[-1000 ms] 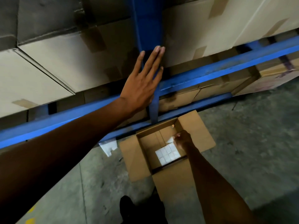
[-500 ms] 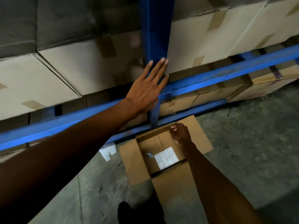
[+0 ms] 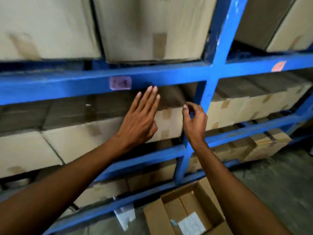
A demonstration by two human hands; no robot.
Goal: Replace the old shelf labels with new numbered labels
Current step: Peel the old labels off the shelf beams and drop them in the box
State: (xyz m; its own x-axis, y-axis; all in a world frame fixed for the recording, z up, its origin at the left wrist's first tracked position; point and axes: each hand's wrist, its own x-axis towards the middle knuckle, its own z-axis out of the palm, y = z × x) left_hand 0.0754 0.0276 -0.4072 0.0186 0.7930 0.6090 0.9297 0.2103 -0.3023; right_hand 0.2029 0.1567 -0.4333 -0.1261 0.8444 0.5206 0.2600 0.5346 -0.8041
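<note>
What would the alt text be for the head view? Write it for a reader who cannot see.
Two bare hands reach toward a blue metal shelf rack stacked with cardboard boxes: the left hand is open and flat just below a blurred pink label on the beam, while the right hand pinches its fingertips together. An open box of white labels sits on the floor below.

The shelf rack (image 3: 169,74) is metal under thick blue paint, scuffed and chipped on the upright post (image 3: 218,48). The cartons (image 3: 149,28) on it are matt brown cardboard sealed with duller tan tape. The pinkish label (image 3: 120,82) on the beam looks like paper, though blur hides its finish. Near right, the open box (image 3: 191,211) is plain cardboard, and the floor (image 3: 279,187) is rough, stained concrete.
</note>
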